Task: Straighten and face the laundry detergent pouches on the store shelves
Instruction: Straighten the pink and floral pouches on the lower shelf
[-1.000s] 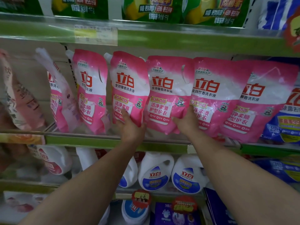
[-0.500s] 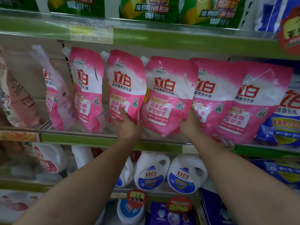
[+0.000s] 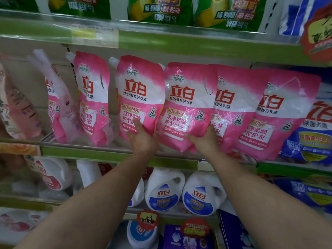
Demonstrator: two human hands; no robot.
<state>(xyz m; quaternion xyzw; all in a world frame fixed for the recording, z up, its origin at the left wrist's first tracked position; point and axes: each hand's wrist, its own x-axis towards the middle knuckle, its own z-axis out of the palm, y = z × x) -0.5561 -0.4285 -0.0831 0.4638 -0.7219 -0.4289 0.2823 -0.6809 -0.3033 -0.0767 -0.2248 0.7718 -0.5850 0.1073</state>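
A row of pink and white detergent pouches stands on the middle shelf. My left hand presses straight fingers against the lower front of one front-facing pouch. Just to its right, the middle pouch leans with its bottom lifted, and its right edge overlaps the following pouch. My right hand holds the middle pouch's lower right corner, thumb under the bottom edge and fingers tucked behind it. Further left, a pouch is turned partly sideways, and another stands edge-on.
A blue pouch crowds the right end of the row. Green pouches fill the upper shelf. White detergent jugs stand on the shelf below, behind red price tags. Pale pink pouches lean at the far left.
My right hand slid from the middle pouch's front to its lower right corner. That pouch tilted and now overlaps its right neighbour. My left hand stayed on the neighbouring pouch.
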